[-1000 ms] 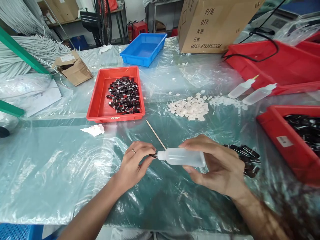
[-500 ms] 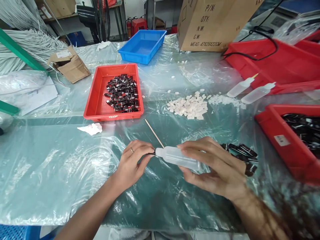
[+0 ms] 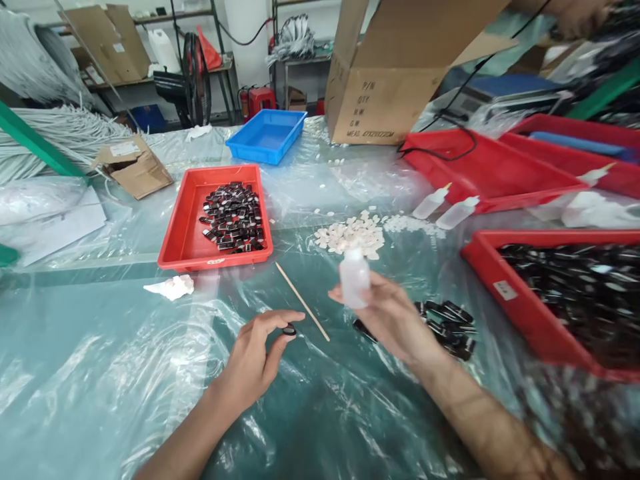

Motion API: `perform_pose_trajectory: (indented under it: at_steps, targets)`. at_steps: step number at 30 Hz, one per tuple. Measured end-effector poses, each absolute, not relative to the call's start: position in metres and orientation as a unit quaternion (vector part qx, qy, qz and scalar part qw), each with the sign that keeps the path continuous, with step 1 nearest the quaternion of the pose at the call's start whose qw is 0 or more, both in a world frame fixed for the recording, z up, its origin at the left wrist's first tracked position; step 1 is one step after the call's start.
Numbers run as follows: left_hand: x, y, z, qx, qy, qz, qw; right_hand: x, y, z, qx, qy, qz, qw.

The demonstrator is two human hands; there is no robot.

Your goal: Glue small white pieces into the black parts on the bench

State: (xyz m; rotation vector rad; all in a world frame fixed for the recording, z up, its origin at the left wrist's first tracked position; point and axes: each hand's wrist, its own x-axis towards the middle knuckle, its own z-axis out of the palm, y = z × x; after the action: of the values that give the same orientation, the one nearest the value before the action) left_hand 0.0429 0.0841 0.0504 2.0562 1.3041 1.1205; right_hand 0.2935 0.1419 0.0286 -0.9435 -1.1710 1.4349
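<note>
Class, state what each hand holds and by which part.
The right hand holds a translucent bottle by its lower body. The left hand pinches a small black piece between thumb and fingers; the exact part is unclear.

A translucent white squeeze bottle (image 3: 355, 281), slightly blurred, is held nearly upright, narrow end up, in the right hand (image 3: 393, 317); a small, rounded black piece (image 3: 289, 329) is pinched by the left hand (image 3: 253, 357).

Printed cardboard carton (image 3: 383, 103), black fan (image 3: 196, 83)
</note>
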Motion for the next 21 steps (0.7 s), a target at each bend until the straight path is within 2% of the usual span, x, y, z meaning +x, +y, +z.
perform_pose_trajectory:
  at_steps: [4,7,12,17,21]
  targets:
    - [0.04,0.085,0.044,0.746,0.484,0.41,0.201,0.284,0.149,0.007,-0.458,-0.664,0.382,0.451]
    - [0.039,0.088,0.043,0.739,0.494,0.404,0.217,0.282,0.154,-0.004,-0.483,-0.707,0.292,0.426]
    - [0.041,0.092,0.042,0.718,0.511,0.411,0.233,0.307,0.172,0.004,-0.44,-0.768,0.239,0.399]
    - [0.042,0.096,0.042,0.717,0.494,0.433,0.232,0.359,0.223,0.021,-0.434,-0.766,0.177,0.44]
    - [0.041,0.095,0.042,0.724,0.475,0.44,0.238,0.37,0.251,0.009,-0.428,-0.768,0.155,0.451]
